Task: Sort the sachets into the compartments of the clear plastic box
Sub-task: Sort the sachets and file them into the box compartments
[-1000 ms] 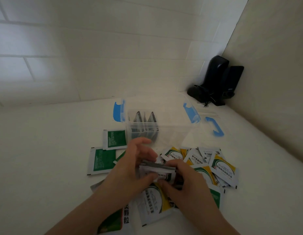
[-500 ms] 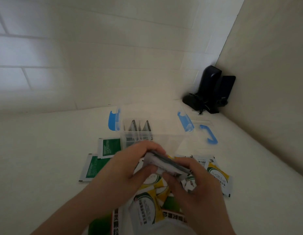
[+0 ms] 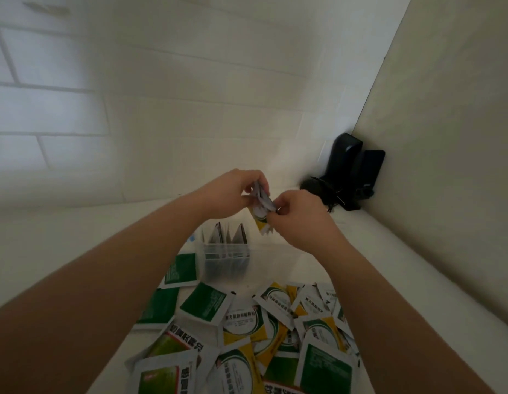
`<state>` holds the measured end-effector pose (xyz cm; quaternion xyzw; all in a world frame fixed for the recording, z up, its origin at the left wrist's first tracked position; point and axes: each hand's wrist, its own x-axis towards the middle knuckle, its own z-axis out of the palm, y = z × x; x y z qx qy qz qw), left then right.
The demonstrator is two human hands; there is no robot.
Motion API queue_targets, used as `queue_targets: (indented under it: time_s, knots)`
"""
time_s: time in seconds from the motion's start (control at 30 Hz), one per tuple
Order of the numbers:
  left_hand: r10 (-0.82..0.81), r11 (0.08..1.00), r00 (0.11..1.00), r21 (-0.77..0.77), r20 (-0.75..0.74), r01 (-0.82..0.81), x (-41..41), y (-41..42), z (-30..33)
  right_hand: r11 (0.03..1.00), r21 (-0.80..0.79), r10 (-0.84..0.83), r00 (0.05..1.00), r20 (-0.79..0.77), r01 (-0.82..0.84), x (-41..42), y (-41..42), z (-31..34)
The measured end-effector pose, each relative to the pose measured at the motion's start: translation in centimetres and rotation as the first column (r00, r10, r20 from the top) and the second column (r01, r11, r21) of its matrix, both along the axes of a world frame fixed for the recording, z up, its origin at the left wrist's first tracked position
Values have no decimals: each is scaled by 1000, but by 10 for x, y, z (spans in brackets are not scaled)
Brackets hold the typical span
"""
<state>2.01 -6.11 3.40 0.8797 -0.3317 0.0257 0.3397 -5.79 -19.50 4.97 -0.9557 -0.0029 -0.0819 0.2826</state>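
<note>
Both your hands are up over the clear box (image 3: 247, 251), pinching one small bundle of sachets (image 3: 260, 201) between them: your left hand (image 3: 235, 191) has fingers curled round the top of it, your right hand (image 3: 297, 216) nips its lower edge and a yellow-marked one hanging beneath.

The bundle looks loosely fanned. If either pinch slackens, a sachet could slip out and drop into the wrong compartment or back onto the pile (image 3: 261, 331) under your forearms. Your wrists also hide the box's right side, so you may misjudge which slot lies below.

Counted: one box; in its left compartment, below your left hand, a row of dark sachets (image 3: 227, 237) stands upright, perhaps four, too blurred to be sure. The held bundle is several, number unclear. Loose ones below your arms: well over a dozen, green and yellow kinds overlapping.
</note>
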Motion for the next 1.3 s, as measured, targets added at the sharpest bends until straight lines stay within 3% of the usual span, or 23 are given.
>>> queue_targets:
  time_s: [0.13,0.23,0.37,0.67,0.77,0.9,1.3]
  knots:
    - [-42,999,994,-22,-106,40,3,-1,-12,992,122,16,985,-169,5,7,-8,-4]
    - [-51,999,988,-7,-143,51,2,-3,-15,995,102,19,970,-242,6,8,-10,-10]
    - [-83,996,982,-4,-172,84,1,-2,-14,998,59,36,960,-278,-20,6,-10,-11]
    - [-21,999,989,-49,-147,14,-5,-4,-9,975,220,101,962,-252,-45,6,-13,-10]
    - [-25,1000,988,0,-152,25,-4,-4,-11,957,281,153,948,-280,-72,8,-13,-11]
    - [-51,995,982,74,-181,65,-3,-4,-14,969,229,164,940,-299,-96,8,-13,-12]
    - [-113,983,931,97,-348,156,-6,-3,-11,994,77,94,957,-274,-75,10,-12,-14]
